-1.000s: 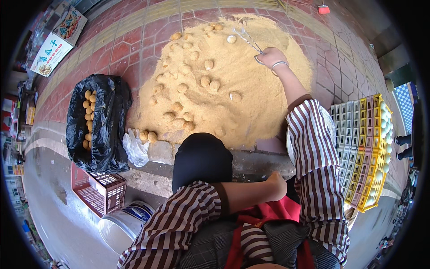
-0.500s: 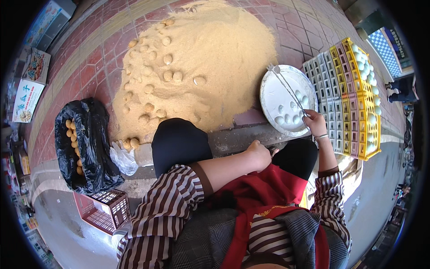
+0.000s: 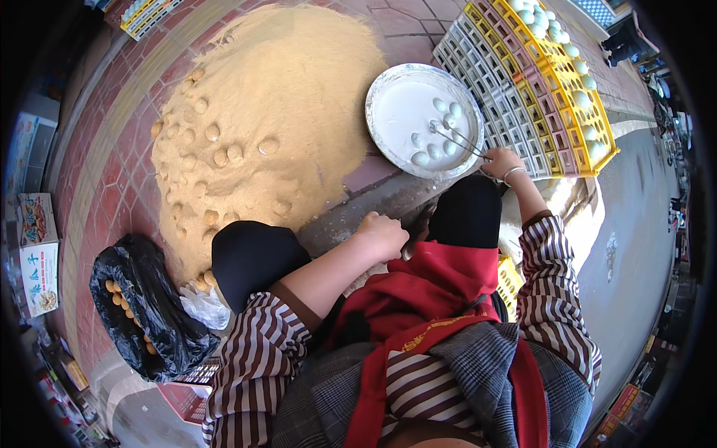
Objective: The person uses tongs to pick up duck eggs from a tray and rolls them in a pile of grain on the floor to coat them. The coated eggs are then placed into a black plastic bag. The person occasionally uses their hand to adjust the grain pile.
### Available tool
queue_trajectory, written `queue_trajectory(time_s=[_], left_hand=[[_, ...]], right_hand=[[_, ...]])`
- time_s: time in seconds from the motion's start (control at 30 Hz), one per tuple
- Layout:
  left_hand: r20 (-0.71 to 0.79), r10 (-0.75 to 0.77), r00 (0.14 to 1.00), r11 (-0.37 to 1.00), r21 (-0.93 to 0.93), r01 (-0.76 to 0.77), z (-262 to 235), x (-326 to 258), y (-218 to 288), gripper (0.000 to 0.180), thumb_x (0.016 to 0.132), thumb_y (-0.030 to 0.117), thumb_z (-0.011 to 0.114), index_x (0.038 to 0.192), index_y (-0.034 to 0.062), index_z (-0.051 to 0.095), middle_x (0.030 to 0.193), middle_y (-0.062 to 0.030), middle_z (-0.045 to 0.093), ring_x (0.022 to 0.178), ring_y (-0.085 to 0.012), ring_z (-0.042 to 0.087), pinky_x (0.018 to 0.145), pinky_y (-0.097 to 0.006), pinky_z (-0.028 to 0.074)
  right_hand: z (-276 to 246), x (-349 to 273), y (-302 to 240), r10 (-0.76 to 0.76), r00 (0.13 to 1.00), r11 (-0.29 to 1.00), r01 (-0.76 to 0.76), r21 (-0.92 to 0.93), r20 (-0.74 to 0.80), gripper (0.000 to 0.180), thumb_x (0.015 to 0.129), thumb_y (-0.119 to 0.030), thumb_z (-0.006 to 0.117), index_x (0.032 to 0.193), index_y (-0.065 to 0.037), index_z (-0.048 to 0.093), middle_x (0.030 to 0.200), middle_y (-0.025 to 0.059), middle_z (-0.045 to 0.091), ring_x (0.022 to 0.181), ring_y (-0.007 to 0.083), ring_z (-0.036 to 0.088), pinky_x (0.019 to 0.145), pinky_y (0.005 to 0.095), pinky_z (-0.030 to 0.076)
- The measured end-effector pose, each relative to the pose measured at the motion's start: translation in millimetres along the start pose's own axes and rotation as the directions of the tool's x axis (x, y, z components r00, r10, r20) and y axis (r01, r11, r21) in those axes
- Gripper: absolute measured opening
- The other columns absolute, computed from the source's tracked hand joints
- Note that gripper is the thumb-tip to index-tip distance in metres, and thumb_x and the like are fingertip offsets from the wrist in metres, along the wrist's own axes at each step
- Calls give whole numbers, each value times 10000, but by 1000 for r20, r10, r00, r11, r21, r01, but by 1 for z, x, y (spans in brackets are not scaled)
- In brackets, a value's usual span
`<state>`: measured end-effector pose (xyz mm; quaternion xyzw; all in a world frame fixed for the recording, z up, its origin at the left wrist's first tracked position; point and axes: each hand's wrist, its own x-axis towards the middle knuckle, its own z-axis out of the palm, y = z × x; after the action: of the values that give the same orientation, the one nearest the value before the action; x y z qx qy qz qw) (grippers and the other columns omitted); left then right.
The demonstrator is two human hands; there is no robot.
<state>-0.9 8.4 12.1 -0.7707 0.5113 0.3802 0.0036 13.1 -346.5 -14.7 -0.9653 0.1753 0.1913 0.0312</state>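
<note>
My right hand [image 3: 502, 162] grips the ends of thin metal tongs [image 3: 469, 143] over a wide round basin [image 3: 385, 142] with white paste in it. The tongs' tips reach in among several pale blue-green eggs [image 3: 420, 158]; whether they touch one is too small to tell. A bracelet circles my right wrist. Closed and resting between my knees is my left hand [image 3: 382, 237]; its fingertips are turned away, so anything inside is hidden. Ahead lies a broad heap of tan, sawdust-like grain [image 3: 299, 82] with several coated round balls [image 3: 234, 153] scattered on its left side.
Stacked crates [image 3: 515, 104] in white, pink and yellow stand right of the basin, with pale eggs [image 3: 582, 98] on the top one. At left, a box lined with a black bag [image 3: 168, 317] holds coated balls. A clear plastic bag [image 3: 205, 306] and a reddish crate [image 3: 183, 402] are nearby.
My view has turned, moving the basin and crates up and left. The tongs' tips have gone from the basin's far rim down among the eggs. My left hand stays closed between my knees.
</note>
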Motion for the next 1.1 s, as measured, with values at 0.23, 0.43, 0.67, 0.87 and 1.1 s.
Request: queue_trajectory(time_s=[0.23, 0.43, 0.67, 0.87, 1.1], left_hand=[[5, 15, 1000, 1000, 1, -15, -3, -3, -2, 305, 796, 324, 659, 1010, 107, 636, 1007, -111, 630, 1004, -285, 600, 877, -438, 436], [5, 7, 1000, 1000, -1, -7, -2, -2, -3, 309, 795, 326, 659, 1016, 112, 634, 1000, -111, 629, 1001, -284, 601, 869, -439, 440], [-28, 20, 999, 1000, 6, -19, -2, -5, -5, 313, 802, 336, 651, 1023, 114, 631, 1008, -113, 626, 998, -287, 602, 865, -450, 440], [-27, 15, 1000, 1000, -1, -15, -2, -6, -5, 312, 805, 336, 649, 1022, 112, 629, 1017, -113, 625, 1002, -290, 600, 867, -453, 439], [-18, 12, 1000, 1000, 1, -12, -3, -7, -5, 316, 807, 338, 646, 1028, 113, 630, 1020, -112, 626, 1010, -292, 596, 884, -454, 430]], right_hand=[[11, 28, 11, 158, 854, 268, -520, 811, 495, 173, 838, -239, 561, 857, -90, 647, 553, 27, 485, 371, 80, 346, 336, 239, 228], [12, 32, -20, 85, 986, 825, -149, 544, 141, 270, 784, -313, 602, 827, -57, 676, 651, 83, 612, 491, 178, 559, 481, 313, 446], [-7, 4, -63, -20, 1000, 982, 20, 188, 2, 339, 682, -350, 654, 903, -101, 717, 877, 150, 684, 856, 309, 650, 796, 373, 504], [-12, 6, -78, 5, 1000, 985, -5, 174, -2, 345, 685, -343, 638, 914, -97, 715, 869, 153, 684, 835, 309, 655, 785, 369, 508], [-9, 7, -79, -56, 998, 984, 51, 173, 22, 372, 694, -378, 618, 933, -109, 713, 939, 157, 678, 900, 308, 647, 826, 372, 502]])
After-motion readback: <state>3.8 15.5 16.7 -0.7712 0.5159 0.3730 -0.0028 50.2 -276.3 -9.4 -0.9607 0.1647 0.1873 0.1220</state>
